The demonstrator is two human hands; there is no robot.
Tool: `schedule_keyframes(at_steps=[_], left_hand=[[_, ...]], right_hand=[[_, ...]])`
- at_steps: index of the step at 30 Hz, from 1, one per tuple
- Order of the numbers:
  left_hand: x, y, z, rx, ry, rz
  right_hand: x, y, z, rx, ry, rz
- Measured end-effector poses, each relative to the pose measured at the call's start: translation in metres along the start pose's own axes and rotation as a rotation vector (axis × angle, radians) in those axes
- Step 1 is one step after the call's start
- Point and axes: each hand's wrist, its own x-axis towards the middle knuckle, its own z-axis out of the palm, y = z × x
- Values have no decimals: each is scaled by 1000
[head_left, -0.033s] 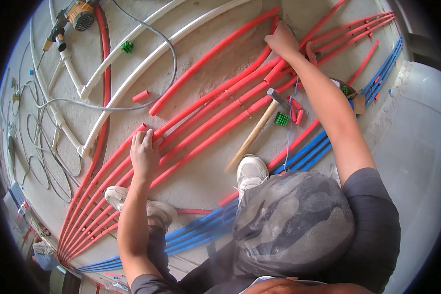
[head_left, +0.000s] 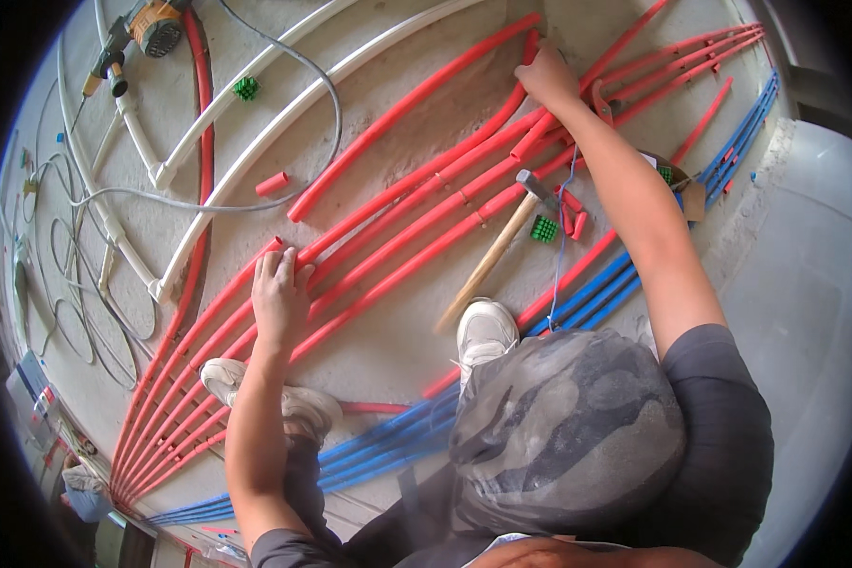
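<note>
My left hand [head_left: 282,295] is closed over a long red plastic pipe [head_left: 374,207], its fingertips beside the cut end of a neighbouring red pipe [head_left: 227,286]. Farther right and up, my right hand [head_left: 547,79] grips the upper, bent end of the same long pipe; part of that end is hidden by the fingers. More red pipes run parallel below, held to the concrete floor by small clips. A claw-less hammer [head_left: 494,251] with a wooden handle lies between these pipes and my shoe. Beside its head sits a green block of small clips [head_left: 543,229].
A loose straight red pipe [head_left: 407,121] and a short offcut [head_left: 273,185] lie above. Blue pipes [head_left: 596,289] cross lower right. White pipes [head_left: 284,128], a grey cable [head_left: 199,206] and an orange-black power drill [head_left: 153,30] occupy the upper left. Another person [head_left: 85,494] is at far lower left.
</note>
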Motion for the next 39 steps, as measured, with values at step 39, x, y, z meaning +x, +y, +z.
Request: schedule_keyframes(at_steps=[39], left_hand=[[105,192,-176,-1055,-524,-294]], right_hand=[[-223,-66,-244,1121,-18,-101]])
